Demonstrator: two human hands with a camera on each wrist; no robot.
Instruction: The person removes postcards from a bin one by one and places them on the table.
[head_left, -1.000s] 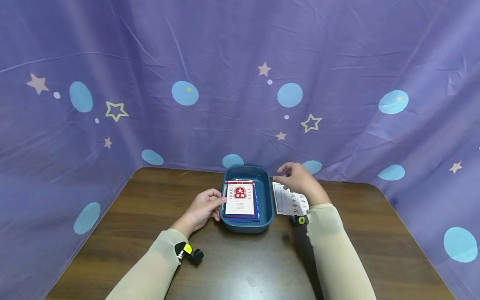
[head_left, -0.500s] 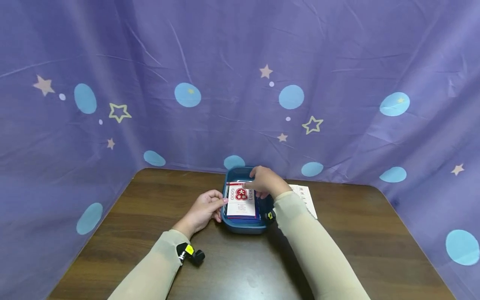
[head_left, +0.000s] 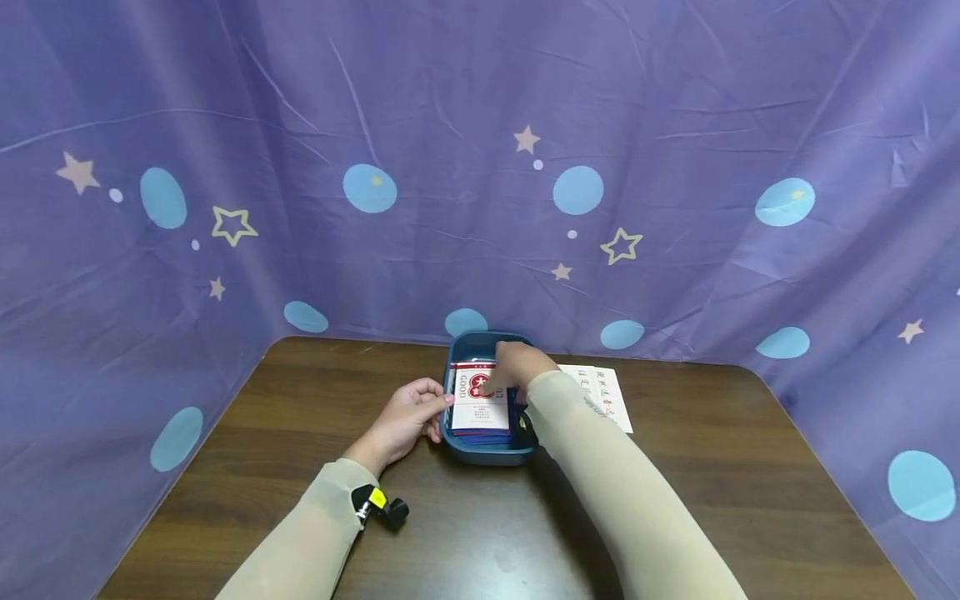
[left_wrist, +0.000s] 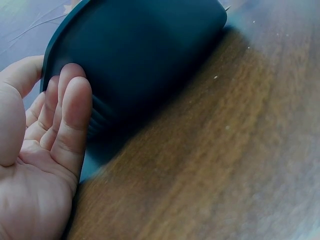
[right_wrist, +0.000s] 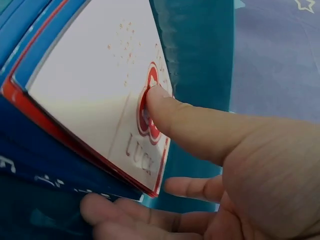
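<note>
A dark blue plastic box [head_left: 491,457] stands near the table's back edge. Inside lies a stack of flat cards, topped by a white card [head_left: 480,415] with a red emblem and the words GOOD LUCK. Blue and red edges [right_wrist: 30,60] show beneath it. My left hand [head_left: 405,417] pinches the box's left rim, fingers [left_wrist: 75,107] along the outside wall. Reaching into the box from the right, my right hand [head_left: 523,365] rests its thumb [right_wrist: 170,112] on the emblem. Its other fingers [right_wrist: 192,186] extend beside the stack's edge, without curling round it.
White paper sheets [head_left: 617,400] with handwritten characters lie on the brown wooden table [head_left: 712,450], right of the box and partly behind the right wrist. A purple curtain [head_left: 420,267] with stars and dots hangs behind and at both sides.
My right hand has moved left from over the paper sheets into the box, and its thumb has come onto the top card. My left hand stays at the rim.
</note>
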